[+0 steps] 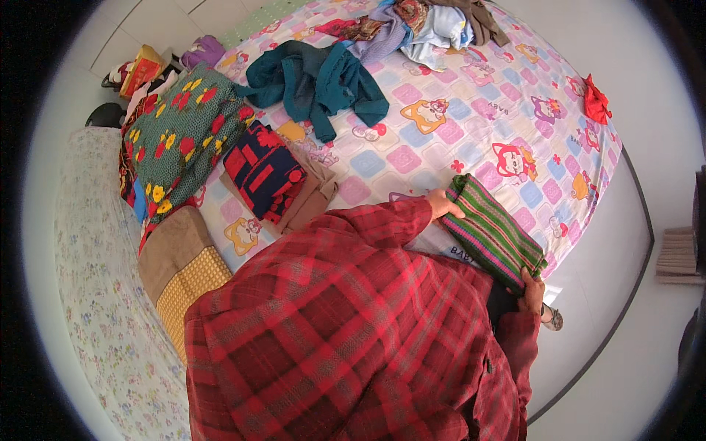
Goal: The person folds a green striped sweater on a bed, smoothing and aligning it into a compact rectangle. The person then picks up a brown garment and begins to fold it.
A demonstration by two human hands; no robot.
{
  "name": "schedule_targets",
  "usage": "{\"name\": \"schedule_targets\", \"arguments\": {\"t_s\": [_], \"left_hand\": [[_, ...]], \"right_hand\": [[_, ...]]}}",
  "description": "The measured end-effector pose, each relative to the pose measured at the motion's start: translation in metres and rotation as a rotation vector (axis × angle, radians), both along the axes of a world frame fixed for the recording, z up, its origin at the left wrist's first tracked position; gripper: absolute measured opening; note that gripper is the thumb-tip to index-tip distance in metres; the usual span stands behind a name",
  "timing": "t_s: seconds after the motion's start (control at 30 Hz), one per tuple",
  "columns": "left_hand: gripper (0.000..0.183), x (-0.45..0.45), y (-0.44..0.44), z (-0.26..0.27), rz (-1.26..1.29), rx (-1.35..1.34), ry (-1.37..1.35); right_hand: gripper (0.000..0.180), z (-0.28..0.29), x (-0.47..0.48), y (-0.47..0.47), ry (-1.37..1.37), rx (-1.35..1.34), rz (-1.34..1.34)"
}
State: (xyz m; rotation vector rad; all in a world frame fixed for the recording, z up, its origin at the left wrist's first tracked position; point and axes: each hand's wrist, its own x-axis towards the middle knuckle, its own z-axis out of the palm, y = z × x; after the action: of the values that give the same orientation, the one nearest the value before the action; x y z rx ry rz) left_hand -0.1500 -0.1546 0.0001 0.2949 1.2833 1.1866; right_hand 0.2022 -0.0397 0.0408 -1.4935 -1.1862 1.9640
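A folded striped cloth (493, 231), green with pink, blue and pale bands, lies at the near right side of the bed. My left hand (444, 205) grips its left end, thumb on top and fingers beneath. At the opposite end, near the bed's edge, my right hand (532, 292) pinches the corner. Patterned bed sheet (424, 160) with cartoon animals spreads under the cloth. My red plaid sleeves and shirt fill the lower middle and hide part of the bed.
Left of me are a folded navy-and-red garment (265, 171) on brown cloth (320, 193), a flowered pillow (182, 127) and a brown-and-yellow cushion (176, 259). Farther off lie a crumpled teal garment (325, 82), heaped clothes (436, 33) and a red cloth (595, 99).
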Motion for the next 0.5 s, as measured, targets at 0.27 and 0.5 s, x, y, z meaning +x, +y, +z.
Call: {"name": "schedule_targets", "arguments": {"t_s": [0.27, 0.5], "left_hand": [[0.040, 0.000, -0.041, 0.015, 0.049, -0.007, -0.069], [0.036, 0.008, -0.031, -0.034, 0.075, 0.217, 0.234]], "right_hand": [[0.025, -0.023, 0.000, -0.006, -0.083, 0.319, 0.019], [0.028, -0.024, -0.001, -0.012, -0.145, 0.382, 0.026]]}}
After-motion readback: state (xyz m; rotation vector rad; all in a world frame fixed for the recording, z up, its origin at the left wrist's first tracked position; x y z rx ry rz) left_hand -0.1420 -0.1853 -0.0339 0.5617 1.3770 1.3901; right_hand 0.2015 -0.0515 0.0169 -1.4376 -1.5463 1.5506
